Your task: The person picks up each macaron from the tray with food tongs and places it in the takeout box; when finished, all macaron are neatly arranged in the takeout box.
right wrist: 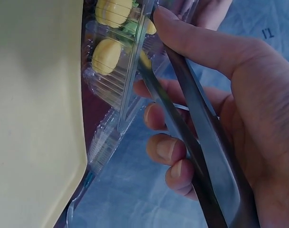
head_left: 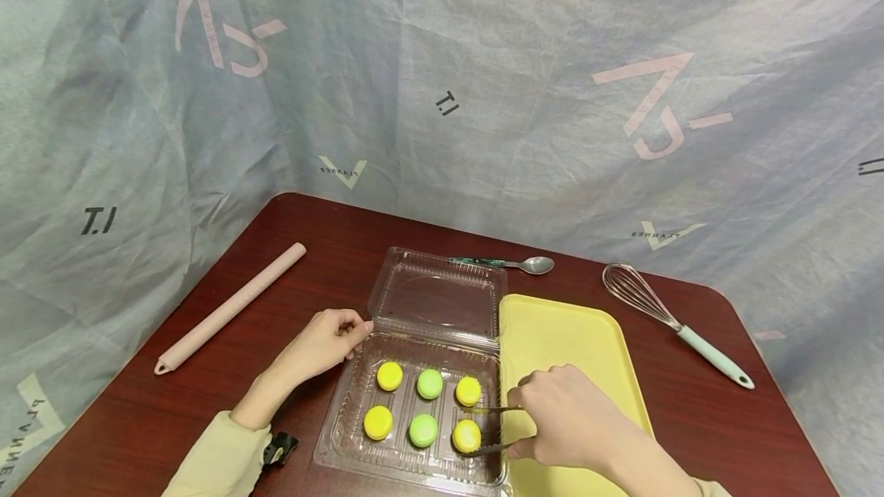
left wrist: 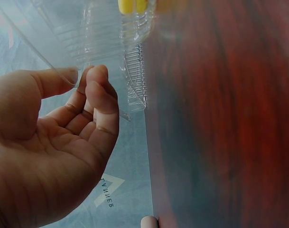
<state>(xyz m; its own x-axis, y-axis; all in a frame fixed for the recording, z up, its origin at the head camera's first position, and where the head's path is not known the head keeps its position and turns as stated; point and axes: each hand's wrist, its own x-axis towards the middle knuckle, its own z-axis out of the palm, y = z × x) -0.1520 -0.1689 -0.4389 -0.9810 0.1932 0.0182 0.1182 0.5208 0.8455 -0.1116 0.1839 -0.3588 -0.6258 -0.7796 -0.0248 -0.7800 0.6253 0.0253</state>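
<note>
A clear plastic clamshell box (head_left: 345, 405) lies with its lid folded back, holding two rows of yellow macarons (head_left: 390, 376) and green macarons (head_left: 423, 430). At the box's left rim, near the hinge, my left hand (head_left: 324, 343) pinches the edge between thumb and fingers, as the left wrist view shows. My right hand (head_left: 569, 416) grips metal tongs (right wrist: 201, 137) over the box's right side. The tong arms are spread, their tips reaching to the front right yellow macaron (head_left: 466, 436); whether they touch it I cannot tell.
A yellow tray (head_left: 566, 328) sits right of the box, partly under my right hand. Behind the lid lies a spoon (head_left: 535, 264). A whisk (head_left: 680, 324) is at the far right, a pink rolling pin (head_left: 235, 305) at the left. Grey cloth (head_left: 442, 98) hangs behind the table.
</note>
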